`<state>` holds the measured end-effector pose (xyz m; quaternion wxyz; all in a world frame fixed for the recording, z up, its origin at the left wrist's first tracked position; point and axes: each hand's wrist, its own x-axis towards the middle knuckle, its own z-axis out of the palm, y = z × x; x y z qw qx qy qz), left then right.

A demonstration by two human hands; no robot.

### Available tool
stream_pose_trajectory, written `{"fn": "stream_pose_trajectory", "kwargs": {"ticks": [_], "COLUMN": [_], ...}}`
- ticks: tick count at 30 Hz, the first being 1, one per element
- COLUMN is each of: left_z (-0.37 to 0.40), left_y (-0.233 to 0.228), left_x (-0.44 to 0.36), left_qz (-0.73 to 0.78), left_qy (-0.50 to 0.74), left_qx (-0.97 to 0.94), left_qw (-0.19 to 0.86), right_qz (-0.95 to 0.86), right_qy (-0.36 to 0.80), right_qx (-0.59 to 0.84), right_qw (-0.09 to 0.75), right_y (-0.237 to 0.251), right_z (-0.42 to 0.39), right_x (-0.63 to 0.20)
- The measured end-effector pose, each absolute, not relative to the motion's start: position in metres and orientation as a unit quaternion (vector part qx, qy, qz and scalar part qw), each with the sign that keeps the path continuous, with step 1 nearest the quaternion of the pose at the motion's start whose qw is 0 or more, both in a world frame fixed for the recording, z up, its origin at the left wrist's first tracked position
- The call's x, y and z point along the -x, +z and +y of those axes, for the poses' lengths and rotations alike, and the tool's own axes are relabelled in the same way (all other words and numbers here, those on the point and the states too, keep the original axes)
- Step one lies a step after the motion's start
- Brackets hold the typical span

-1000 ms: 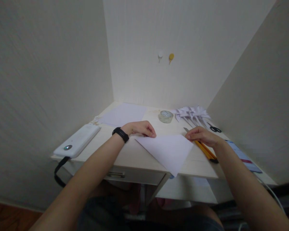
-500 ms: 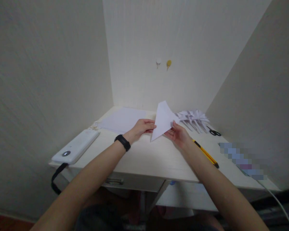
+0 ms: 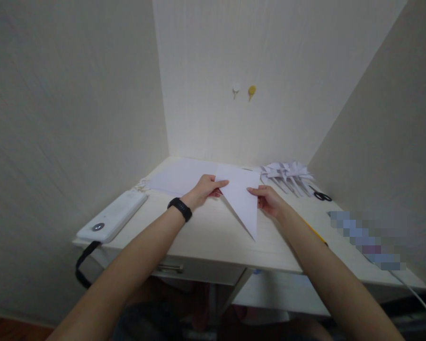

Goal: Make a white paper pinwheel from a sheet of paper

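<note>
A white paper folded into a triangle (image 3: 242,194) hangs over the pale desk (image 3: 213,232), one point aimed down toward me. My left hand (image 3: 206,188), with a black band on its wrist, pinches the paper's upper left corner. My right hand (image 3: 270,201) grips its right edge near the upper right corner. Both hands hold it just above the desk top.
A flat white sheet (image 3: 182,175) lies at the back left. Folded paper shapes (image 3: 287,171) and black scissors (image 3: 321,195) sit at the back right. A yellow pencil (image 3: 315,232) peeks from behind my right forearm. A white device (image 3: 111,216) rests on the left edge.
The triangle lay flat on the desk, was lifted upright and turned, and is now held spread between both hands with its point toward me. The tape roll is now hidden behind the paper.
</note>
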<state>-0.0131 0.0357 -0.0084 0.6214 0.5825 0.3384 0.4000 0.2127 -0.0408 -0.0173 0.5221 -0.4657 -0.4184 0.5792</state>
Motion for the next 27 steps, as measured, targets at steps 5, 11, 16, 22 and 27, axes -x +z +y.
{"fn": "stream_pose_trajectory", "kwargs": {"ticks": [5,11,16,22,27], "left_z": [0.037,0.039,0.037,0.038,0.04], "left_y": [-0.01,-0.013,-0.011,-0.011,-0.013], "left_x": [0.019,0.02,0.019,0.02,0.021], "left_qz": [0.336,0.345,0.323,0.291,0.287], "left_qy": [0.32,0.292,0.279,0.288,0.289], "left_qx": [-0.62,-0.646,-0.651,-0.618,-0.608], "left_qw": [0.632,0.615,0.628,0.671,0.682], "right_qz": [-0.411,-0.405,-0.432,-0.43,-0.424], "right_qy": [0.568,0.562,0.568,0.564,0.566], "right_qx": [0.48,0.48,0.463,0.451,0.448], "right_qw": [0.528,0.538,0.526,0.542,0.547], "right_y": [-0.026,-0.028,-0.029,-0.029,-0.028], "right_z": [-0.044,-0.043,-0.044,-0.044,-0.045], "right_x": [-0.217,-0.225,-0.224,-0.224,-0.222]}}
